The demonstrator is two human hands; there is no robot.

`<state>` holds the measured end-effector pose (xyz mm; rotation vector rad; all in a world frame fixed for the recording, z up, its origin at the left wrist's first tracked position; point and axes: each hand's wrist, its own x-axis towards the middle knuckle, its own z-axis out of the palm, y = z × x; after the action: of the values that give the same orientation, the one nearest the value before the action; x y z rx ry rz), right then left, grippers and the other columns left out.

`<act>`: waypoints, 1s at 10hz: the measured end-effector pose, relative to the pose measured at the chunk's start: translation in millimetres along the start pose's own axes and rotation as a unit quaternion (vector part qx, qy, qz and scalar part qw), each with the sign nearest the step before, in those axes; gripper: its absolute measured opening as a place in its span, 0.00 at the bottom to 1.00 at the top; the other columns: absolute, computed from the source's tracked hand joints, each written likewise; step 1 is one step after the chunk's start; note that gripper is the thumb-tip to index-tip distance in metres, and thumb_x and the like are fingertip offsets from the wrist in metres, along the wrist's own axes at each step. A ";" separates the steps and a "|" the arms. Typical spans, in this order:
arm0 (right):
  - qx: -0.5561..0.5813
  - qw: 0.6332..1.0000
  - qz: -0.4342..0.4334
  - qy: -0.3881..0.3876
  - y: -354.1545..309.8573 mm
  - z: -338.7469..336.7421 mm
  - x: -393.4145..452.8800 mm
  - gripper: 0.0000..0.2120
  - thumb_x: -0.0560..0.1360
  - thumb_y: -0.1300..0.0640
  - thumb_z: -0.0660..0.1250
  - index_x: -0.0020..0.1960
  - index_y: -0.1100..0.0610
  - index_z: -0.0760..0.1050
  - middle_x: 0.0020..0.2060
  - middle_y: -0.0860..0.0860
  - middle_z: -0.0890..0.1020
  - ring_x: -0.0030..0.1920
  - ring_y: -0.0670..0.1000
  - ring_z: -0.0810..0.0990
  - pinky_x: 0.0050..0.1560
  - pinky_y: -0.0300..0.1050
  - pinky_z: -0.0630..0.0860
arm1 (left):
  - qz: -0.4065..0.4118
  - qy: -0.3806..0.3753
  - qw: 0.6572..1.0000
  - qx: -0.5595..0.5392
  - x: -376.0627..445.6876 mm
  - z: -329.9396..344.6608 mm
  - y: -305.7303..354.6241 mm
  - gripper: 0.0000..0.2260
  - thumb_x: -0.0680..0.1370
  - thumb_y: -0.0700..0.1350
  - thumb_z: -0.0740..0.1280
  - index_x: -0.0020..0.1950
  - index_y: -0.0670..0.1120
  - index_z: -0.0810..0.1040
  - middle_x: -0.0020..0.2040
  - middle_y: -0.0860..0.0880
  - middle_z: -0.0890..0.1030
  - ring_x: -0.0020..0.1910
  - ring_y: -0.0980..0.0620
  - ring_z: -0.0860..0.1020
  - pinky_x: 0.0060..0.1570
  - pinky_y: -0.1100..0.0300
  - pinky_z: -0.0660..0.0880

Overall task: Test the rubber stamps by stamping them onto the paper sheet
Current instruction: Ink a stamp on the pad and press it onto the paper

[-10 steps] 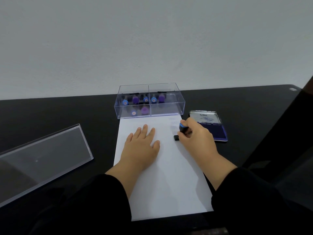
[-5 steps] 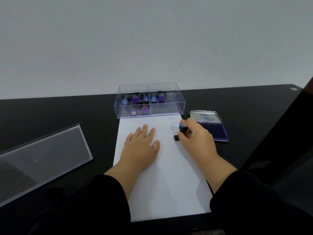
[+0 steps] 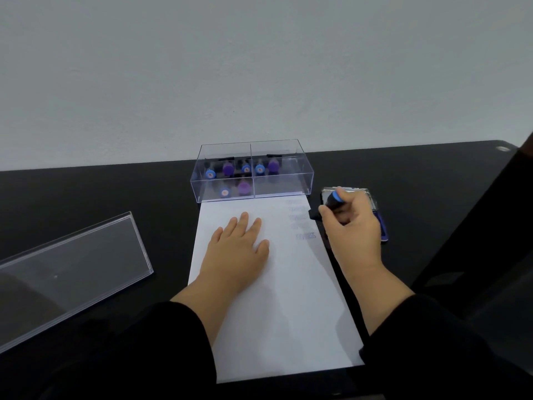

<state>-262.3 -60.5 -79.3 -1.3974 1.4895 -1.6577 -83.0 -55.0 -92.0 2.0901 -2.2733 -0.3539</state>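
A white paper sheet (image 3: 288,298) lies on the black table in front of me. My left hand (image 3: 236,255) rests flat on its upper middle, fingers straight. My right hand (image 3: 352,226) grips a black rubber stamp with a blue top (image 3: 334,199), lifted off the sheet just past its right edge, over the ink pad (image 3: 382,226). A column of faint blue stamp prints (image 3: 302,223) runs down the paper's upper right; the lowest print is the darkest.
A clear plastic box (image 3: 251,171) holding several blue- and purple-topped stamps stands at the paper's far edge. Its clear lid (image 3: 66,272) lies on the table to the left. A dark object rises at the right edge.
My right hand has lifted the stamp off the paper and moved right toward the ink pad, uncovering a fresh print. The left hand has stayed in place.
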 end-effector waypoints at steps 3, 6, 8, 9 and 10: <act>0.130 0.990 0.025 0.038 -8.4 -6.2 4.9 0.16 0.73 0.68 0.68 0.53 0.52 0.69 0.37 0.47 0.75 0.31 0.35 0.74 0.32 0.27 0.71 | -0.001 0.003 1.000 -0.001 0.8 1.7 -0.4 0.24 0.83 0.55 0.45 0.78 0.54 0.43 0.78 0.52 0.40 0.77 0.53 0.41 0.74 0.55 0.39; 0.102 0.994 0.023 0.020 -6.7 -5.1 4.4 0.18 0.73 0.68 0.68 0.49 0.47 0.68 0.38 0.44 0.75 0.32 0.35 0.75 0.43 0.35 0.76 | -0.001 0.000 1.000 -0.001 0.3 1.1 -0.4 0.24 0.83 0.55 0.45 0.78 0.54 0.43 0.78 0.52 0.40 0.77 0.53 0.41 0.74 0.55 0.39; 0.100 0.994 0.044 0.020 -7.5 -2.8 3.3 0.19 0.73 0.68 0.68 0.47 0.44 0.68 0.38 0.44 0.76 0.33 0.37 0.76 0.51 0.55 0.79 | 0.000 -0.004 1.000 0.007 0.5 0.6 -0.6 0.24 0.83 0.55 0.44 0.78 0.54 0.42 0.78 0.52 0.40 0.77 0.52 0.40 0.74 0.55 0.39; 0.096 0.994 0.047 0.017 -6.4 -2.2 3.7 0.20 0.73 0.69 0.67 0.47 0.44 0.68 0.39 0.46 0.76 0.36 0.43 0.76 0.50 0.57 0.79 | -0.001 -0.008 1.000 0.009 0.2 0.4 -0.4 0.24 0.83 0.55 0.44 0.78 0.54 0.42 0.78 0.52 0.40 0.77 0.52 0.40 0.74 0.55 0.39; 0.080 0.996 0.041 0.010 -4.4 -4.0 4.2 0.20 0.73 0.67 0.68 0.48 0.42 0.67 0.38 0.52 0.77 0.38 0.50 0.77 0.46 0.52 0.79 | -0.001 -0.012 1.000 0.011 -0.3 -0.2 0.4 0.25 0.83 0.55 0.44 0.78 0.54 0.42 0.78 0.52 0.39 0.77 0.52 0.40 0.74 0.55 0.39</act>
<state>-266.3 -61.3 -73.3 -1.2221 1.3729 -1.7051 -83.3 -54.7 -91.7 2.1103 -2.2980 -0.3575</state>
